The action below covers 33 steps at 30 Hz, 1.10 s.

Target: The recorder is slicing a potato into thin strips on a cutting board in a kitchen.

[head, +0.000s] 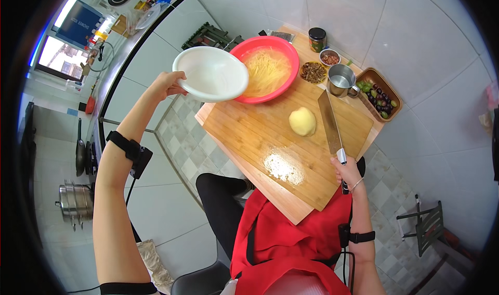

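Observation:
My left hand (169,86) grips the rim of a white plastic bowl (212,72), held tilted off the table's far left side. The bowl looks empty and overlaps the edge of a red basin (293,72) holding pale yellow shreds (269,66) in liquid. In my right hand (348,174) is the handle of a cleaver (330,121), its broad blade over the right part of a wooden cutting board (249,135). Left of the blade, a peeled potato (302,121) sits on the board. Wet glare marks the board's near half.
Behind the board stand a steel mug (341,81), a dish of brown dried pieces (313,72), a small bowl of nuts (330,57) and a dark-lidded jar (317,39). A tray of grapes (380,96) lies right. A folding stool (429,226) is on the floor.

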Tool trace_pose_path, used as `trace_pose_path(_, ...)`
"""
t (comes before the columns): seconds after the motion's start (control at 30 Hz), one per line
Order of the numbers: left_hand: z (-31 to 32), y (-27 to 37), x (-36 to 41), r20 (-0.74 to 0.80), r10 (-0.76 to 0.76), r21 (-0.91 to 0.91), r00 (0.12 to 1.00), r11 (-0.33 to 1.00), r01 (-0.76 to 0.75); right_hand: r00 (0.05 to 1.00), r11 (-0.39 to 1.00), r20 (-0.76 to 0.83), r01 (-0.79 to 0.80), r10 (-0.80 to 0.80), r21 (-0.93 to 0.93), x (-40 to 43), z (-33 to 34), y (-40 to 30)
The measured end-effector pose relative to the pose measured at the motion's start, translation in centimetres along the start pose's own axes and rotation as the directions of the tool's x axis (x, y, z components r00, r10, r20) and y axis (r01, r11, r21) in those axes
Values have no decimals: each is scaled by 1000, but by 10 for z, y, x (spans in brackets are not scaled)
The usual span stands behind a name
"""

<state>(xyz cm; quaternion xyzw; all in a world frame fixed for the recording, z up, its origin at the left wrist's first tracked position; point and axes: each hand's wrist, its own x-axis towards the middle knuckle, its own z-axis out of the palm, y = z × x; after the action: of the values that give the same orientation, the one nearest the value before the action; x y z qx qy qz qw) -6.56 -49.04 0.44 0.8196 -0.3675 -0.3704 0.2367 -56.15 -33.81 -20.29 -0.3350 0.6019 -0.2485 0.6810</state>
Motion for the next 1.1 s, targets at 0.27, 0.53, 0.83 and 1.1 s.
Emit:
trace_pose_path(0.27,5,-34,-4,9,-90,-183,996,979,90,1000,1000,-15,3,-2,16,-5,1,-2)
trace_pose_path(0.53,-6,-95,-71,65,-170,-502,983,846,180,999,997,28,-22,20,72,11,4,6)
trace_pose_path(0.83,-63,-148,-213,-8,-234,-722,972,674,157,998,999,53,42,-41,-22,22,-17,17)
trace_pose_path(1.1,-149,-259,-381,-263,-410,-782,873,621,56,997,979,72,34,-20,-201,40,-14,12)
